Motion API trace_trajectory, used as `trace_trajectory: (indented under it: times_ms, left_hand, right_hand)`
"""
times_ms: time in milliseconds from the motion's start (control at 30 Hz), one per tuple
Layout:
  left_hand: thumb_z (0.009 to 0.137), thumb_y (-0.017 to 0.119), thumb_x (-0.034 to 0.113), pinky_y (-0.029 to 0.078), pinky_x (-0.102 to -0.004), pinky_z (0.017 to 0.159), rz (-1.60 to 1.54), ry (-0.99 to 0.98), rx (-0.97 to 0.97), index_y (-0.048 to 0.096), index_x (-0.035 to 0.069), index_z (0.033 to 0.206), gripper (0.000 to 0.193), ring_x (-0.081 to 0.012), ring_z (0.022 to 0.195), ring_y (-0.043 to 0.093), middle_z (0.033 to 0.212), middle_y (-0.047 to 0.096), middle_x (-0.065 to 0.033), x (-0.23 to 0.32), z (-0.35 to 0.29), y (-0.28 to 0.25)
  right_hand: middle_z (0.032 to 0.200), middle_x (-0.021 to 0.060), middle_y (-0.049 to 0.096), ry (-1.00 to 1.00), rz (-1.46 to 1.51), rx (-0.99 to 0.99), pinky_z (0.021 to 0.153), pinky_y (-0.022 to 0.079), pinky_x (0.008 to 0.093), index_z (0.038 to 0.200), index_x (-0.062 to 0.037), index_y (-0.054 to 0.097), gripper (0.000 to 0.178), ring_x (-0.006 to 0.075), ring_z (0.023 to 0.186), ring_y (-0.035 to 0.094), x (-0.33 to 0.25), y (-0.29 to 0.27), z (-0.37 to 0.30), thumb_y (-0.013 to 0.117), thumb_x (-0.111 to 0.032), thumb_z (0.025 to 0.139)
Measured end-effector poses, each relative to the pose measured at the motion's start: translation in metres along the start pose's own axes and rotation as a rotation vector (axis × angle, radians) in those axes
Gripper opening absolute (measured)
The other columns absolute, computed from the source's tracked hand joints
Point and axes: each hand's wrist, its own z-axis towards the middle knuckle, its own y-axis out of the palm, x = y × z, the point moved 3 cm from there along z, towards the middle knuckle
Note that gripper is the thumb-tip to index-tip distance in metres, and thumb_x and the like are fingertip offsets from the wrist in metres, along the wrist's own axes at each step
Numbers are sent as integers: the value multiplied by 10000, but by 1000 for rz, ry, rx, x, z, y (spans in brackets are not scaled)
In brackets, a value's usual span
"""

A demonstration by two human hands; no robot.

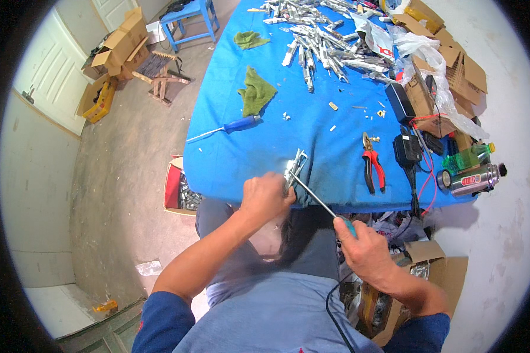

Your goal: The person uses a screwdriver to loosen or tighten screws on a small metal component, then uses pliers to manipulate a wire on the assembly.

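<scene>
At the near edge of the blue-covered table, my left hand (266,197) is closed on a narrow silvery metal piece (296,165). Its kind is not clear, and its lower part is hidden by the fingers. My right hand (365,250) grips a screwdriver (318,201) by its teal handle. The long shaft slants up and leftward, and its tip meets the metal piece beside my left fingers. Red-and-black pliers (373,163) lie to the right. A second screwdriver (241,123) with a blue handle rests to the left, near a green cloth (257,93).
A heap of silvery metal pieces (321,50) covers the table's far end. Black adapters (407,148), a metal flask (470,180) and a green bottle (466,157) line the right edge. A red box of small metal parts (173,187) stands on the floor at left.
</scene>
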Motion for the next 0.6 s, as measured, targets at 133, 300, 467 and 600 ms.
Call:
trace_trajectory:
  times_ms: [133, 300, 467, 600]
  left_hand:
    - [778, 685, 345, 508, -497, 619, 12, 1, 15, 655, 26, 705, 329, -386, 659, 638, 745, 626, -162, -2, 2, 1]
    - [772, 691, 346, 504, -492, 618, 32, 6, 28, 655, 24, 705, 331, -378, 648, 632, 734, 620, -161, -2, -3, 2]
    - [773, 693, 349, 500, -490, 615, 30, 4, 34, 655, 22, 705, 336, -377, 657, 634, 743, 620, -161, 0, -3, 1]
    - [776, 691, 348, 498, -490, 613, 29, -4, 30, 655, 22, 704, 336, -379, 662, 636, 743, 620, -160, 0, -4, 1]
  right_hand:
    - [802, 132, 581, 26, 102, 16, 532, 530, 394, 1262, -63, 611, 417, 282, 654, 640, 1, -2, 2, 635, -106, 848]
    - [842, 89, 697, 431, 930, -136, 642, 496, 281, 1280, -43, 628, 408, 113, 677, 610, 35, -12, 2, 630, -122, 880]
    - [828, -14, 607, 547, 1140, -219, 581, 472, 219, 1326, -32, 602, 417, 44, 622, 542, 40, -3, -5, 620, -95, 914]
    - [828, -12, 616, 530, 1147, -176, 573, 471, 222, 1331, -19, 594, 417, 46, 623, 536, 44, 7, -4, 613, -99, 922]
